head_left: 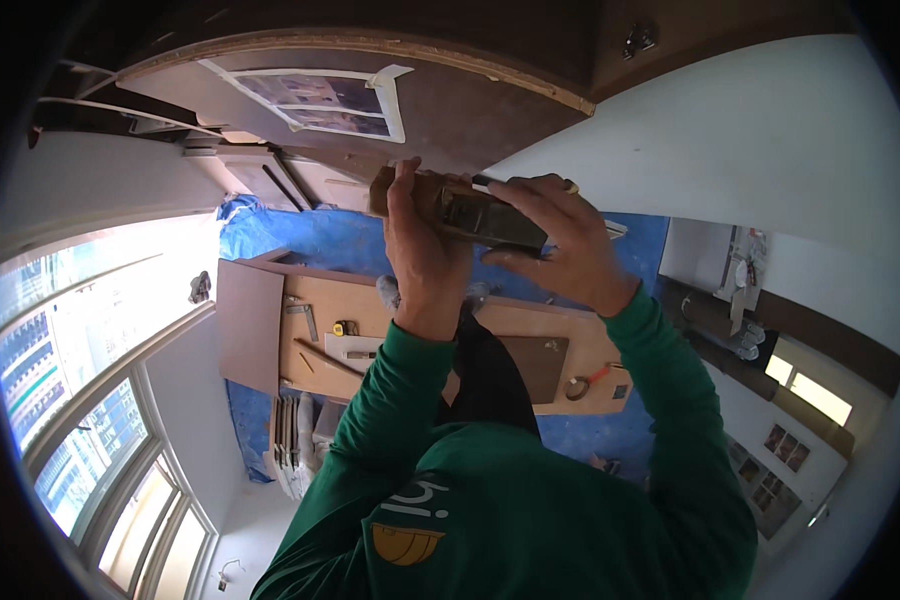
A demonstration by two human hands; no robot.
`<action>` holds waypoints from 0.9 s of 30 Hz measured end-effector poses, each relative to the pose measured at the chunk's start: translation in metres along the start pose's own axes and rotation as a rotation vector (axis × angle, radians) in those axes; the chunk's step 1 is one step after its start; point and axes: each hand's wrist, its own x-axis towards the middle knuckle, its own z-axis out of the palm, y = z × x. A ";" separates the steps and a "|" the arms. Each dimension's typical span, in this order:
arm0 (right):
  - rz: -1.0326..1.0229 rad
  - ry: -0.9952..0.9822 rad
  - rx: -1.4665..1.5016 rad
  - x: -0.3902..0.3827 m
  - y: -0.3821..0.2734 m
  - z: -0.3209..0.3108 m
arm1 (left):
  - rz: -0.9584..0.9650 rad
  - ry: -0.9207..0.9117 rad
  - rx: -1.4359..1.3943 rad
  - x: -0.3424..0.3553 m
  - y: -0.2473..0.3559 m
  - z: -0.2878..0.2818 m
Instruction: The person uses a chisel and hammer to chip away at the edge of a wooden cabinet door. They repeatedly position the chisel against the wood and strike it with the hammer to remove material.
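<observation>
Both hands hold a wooden hand plane [502, 226] up in front of me, beneath a brown panel [480, 115]. My left hand [425, 260] is wrapped round the left end of its body, thumb up along the side. Around the right end close the fingers of my right hand [580, 245], with the thumb below. A dark slot shows in the middle of the plane's body. Whether the plane touches the panel I cannot tell. A picture sheet [335, 100] is taped to the panel's face with white tape.
Below is a wooden workbench [440, 310] with a yellow tape measure [345, 328], a metal square [308, 322], a tape roll [577, 388] and a brown board [540, 365]. Blue sheeting [320, 240] covers the floor. Windows [100, 440] line the left; a white wall [770, 150] rises at right.
</observation>
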 end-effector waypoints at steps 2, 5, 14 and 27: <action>-0.070 0.029 -0.177 0.012 0.008 -0.020 | 0.015 -0.075 -0.046 0.009 -0.001 0.025; -0.121 0.086 -0.400 0.020 0.019 -0.039 | -0.165 -0.115 -0.278 0.029 -0.010 0.052; -0.283 0.125 -0.668 0.033 0.094 -0.073 | 0.035 -0.216 0.212 0.058 -0.062 0.072; -0.732 0.099 -0.945 0.061 0.097 -0.083 | 0.042 0.081 0.318 0.041 -0.048 0.104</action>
